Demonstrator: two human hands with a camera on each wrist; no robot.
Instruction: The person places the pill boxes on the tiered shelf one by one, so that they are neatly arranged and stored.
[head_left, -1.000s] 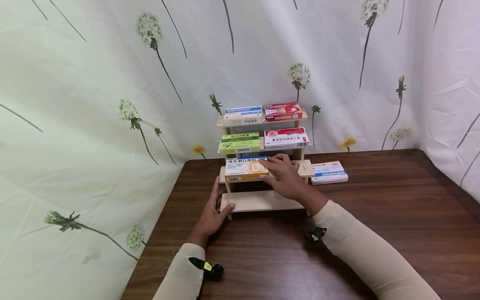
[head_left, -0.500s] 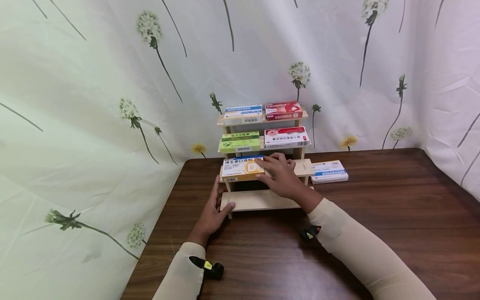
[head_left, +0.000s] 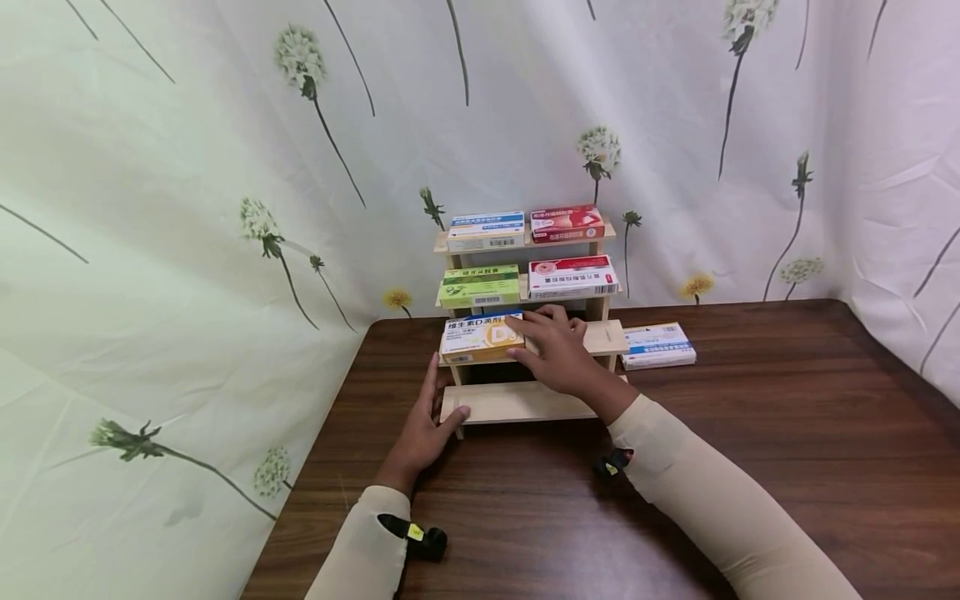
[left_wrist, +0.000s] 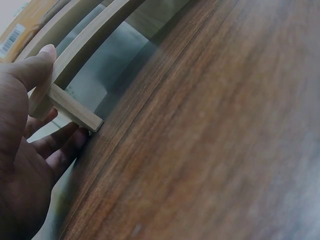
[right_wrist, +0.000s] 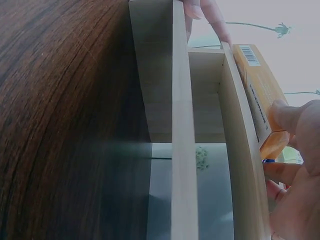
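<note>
A white, orange and blue vitamin D medicine box [head_left: 480, 337] lies at the left end of the second-lowest step of a wooden tiered rack [head_left: 525, 403]. My right hand [head_left: 558, 354] holds its right end, thumb at the front face and fingers over the top. In the right wrist view, the thumb presses the orange side of the box [right_wrist: 257, 95]. At the rack's left end, my left hand [head_left: 420, 433] grips the lowest step. The left wrist view has its thumb on the step's edge and fingers beside the support leg [left_wrist: 75, 107].
Above are a green box [head_left: 478, 286] and a red-and-white box [head_left: 573, 277]; the top step bears a blue-and-white box [head_left: 486, 230] and a red box [head_left: 567, 223]. Another blue-and-white box [head_left: 660, 345] lies on the brown table [head_left: 787, 433], right of the rack. A flowered curtain [head_left: 225, 125] hangs behind.
My right hand has slid the vitamin D box a little left along its step, up to the left end. My left hand has stayed in place on the rack.
</note>
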